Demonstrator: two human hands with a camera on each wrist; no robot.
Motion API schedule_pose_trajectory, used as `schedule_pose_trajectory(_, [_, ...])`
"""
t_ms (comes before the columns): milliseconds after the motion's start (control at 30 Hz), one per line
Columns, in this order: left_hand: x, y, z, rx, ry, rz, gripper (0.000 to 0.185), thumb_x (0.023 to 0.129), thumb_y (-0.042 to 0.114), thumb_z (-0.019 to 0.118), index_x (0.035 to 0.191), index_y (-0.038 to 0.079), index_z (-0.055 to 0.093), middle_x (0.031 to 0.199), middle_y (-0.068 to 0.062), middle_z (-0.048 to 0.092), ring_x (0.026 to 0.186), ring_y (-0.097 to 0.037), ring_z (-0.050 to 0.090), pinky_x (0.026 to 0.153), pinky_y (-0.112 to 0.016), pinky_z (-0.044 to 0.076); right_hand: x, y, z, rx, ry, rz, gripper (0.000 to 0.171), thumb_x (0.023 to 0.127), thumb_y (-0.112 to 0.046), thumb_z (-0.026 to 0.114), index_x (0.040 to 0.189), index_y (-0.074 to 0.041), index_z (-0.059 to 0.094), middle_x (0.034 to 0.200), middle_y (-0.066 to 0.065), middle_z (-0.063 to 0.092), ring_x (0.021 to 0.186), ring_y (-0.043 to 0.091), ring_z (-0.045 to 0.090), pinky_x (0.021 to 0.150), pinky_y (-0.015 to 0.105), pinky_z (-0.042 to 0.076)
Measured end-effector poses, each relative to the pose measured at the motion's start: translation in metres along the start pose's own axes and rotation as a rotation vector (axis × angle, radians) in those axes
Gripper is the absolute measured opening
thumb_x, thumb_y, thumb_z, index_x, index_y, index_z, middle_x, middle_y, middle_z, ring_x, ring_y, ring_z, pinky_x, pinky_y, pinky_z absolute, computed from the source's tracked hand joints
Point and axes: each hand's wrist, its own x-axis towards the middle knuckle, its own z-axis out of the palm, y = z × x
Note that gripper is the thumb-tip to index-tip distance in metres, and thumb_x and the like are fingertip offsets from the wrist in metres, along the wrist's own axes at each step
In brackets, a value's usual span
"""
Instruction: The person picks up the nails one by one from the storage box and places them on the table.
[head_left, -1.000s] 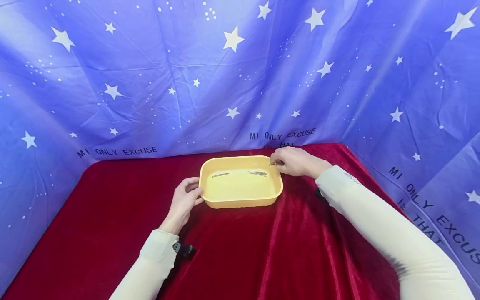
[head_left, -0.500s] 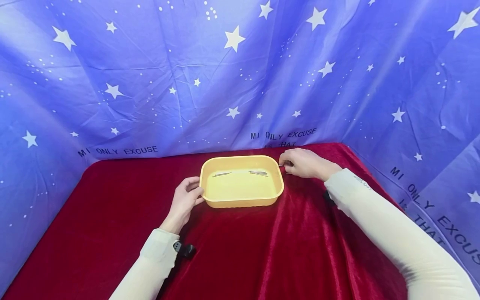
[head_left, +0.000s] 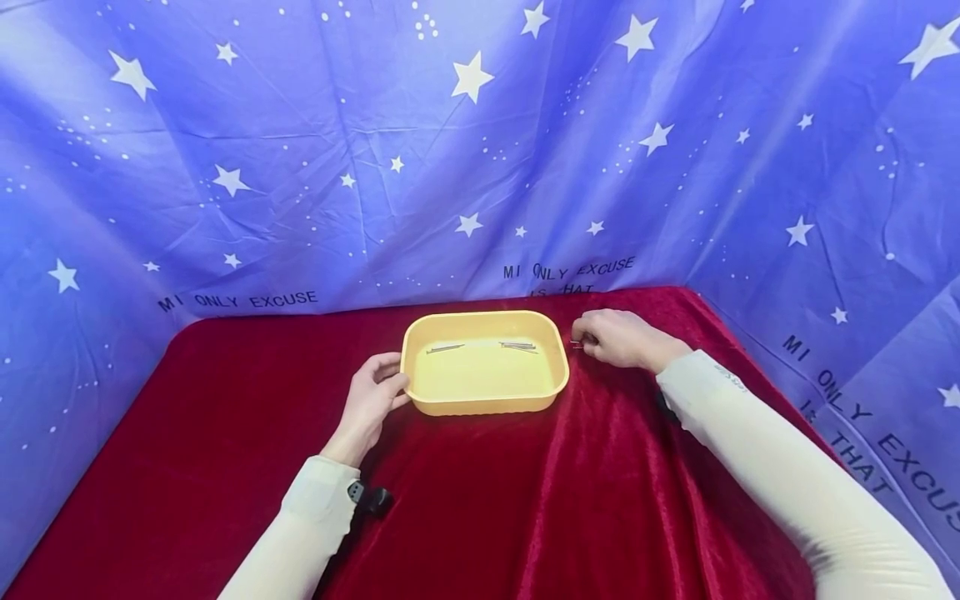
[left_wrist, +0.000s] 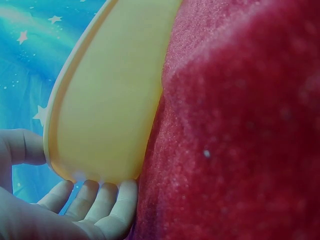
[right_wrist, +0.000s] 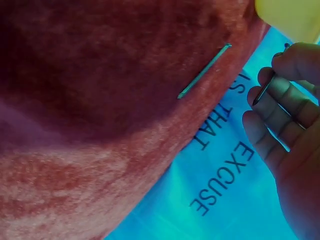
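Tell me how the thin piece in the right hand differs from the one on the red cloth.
The held piece is pinched in the right hand, while the loose piece lies on the red cloth. In the right wrist view, the held piece looks dark; the loose piece looks greenish. Both are thin, straight and outside the yellow tray.

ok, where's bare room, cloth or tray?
Free: cloth on near side of tray; inside it, between left nails and right nails. Crowded: right of tray, with right hand, held nail, loose nail; left end, at left hand.
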Motion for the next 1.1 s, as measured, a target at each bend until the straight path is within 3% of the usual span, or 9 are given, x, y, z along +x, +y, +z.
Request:
schedule_pose_trajectory(267, [-0.002, 0.001, 0.0, -0.011, -0.005, 0.002, 0.047, 0.082, -0.003, 0.053, 0.129, -0.003, 0.048, 0.122, -0.023, 0.053, 0.096, -0.026, 0.059, 0.08, -0.034, 0.055, -0.003, 0.005, 0.01, -0.046, -0.038, 0.011, 0.019, 0.077, -0.003, 0.062, 0.09, -0.015, 0.069, 0.087, -0.004, 0.061, 0.081, 0.017, 0.057, 0.072, 0.041, 0.05])
schedule_pose_trajectory(667, [-0.001, 0.001, 0.001, -0.003, -0.002, 0.001, 0.046, 0.082, -0.003, 0.054, 0.128, -0.002, 0.049, 0.12, -0.022, 0.055, 0.095, -0.025, 0.059, 0.079, -0.035, 0.055, -0.004, 0.008, 0.025, -0.103, -0.005, -0.069, 0.02, 0.072, 0.001, 0.061, 0.078, -0.018, 0.064, 0.076, -0.005, 0.057, 0.074, 0.018, 0.058, 0.064, 0.037, 0.05])
schedule_pose_trajectory(1100, [-0.001, 0.001, 0.001, -0.003, 0.001, 0.005, 0.046, 0.082, -0.002, 0.054, 0.128, -0.002, 0.049, 0.12, -0.022, 0.055, 0.094, -0.024, 0.059, 0.078, -0.034, 0.055, -0.004, 0.009, 0.03, -0.115, -0.023, -0.06, 0.019, 0.072, -0.001, 0.061, 0.078, -0.019, 0.063, 0.076, -0.006, 0.056, 0.072, 0.017, 0.058, 0.062, 0.037, 0.049])
